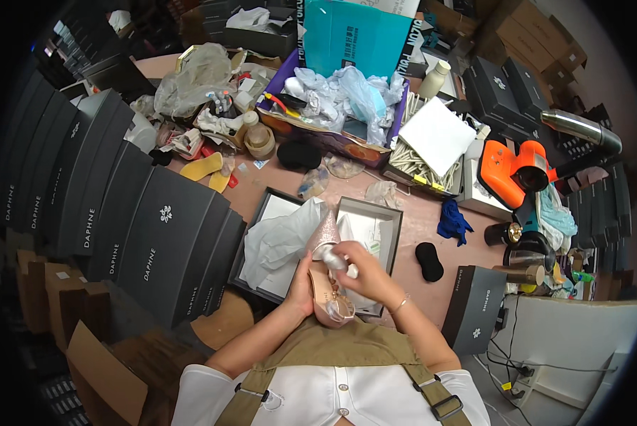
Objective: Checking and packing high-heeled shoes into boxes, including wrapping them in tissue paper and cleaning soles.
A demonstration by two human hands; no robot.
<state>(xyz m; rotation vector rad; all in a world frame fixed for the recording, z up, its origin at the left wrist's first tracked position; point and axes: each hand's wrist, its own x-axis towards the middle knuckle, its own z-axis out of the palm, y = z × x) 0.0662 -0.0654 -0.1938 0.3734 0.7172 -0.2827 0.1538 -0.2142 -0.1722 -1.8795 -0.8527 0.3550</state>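
Head view: hands [332, 273] hold pink shoe [327, 284] over open grey box [375, 220].

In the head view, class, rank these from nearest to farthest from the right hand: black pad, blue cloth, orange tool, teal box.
From the right hand:
1. Black pad, on the table just right.
2. Blue cloth, farther right and up.
3. Orange tool, at the right edge.
4. Teal box, at the far end.
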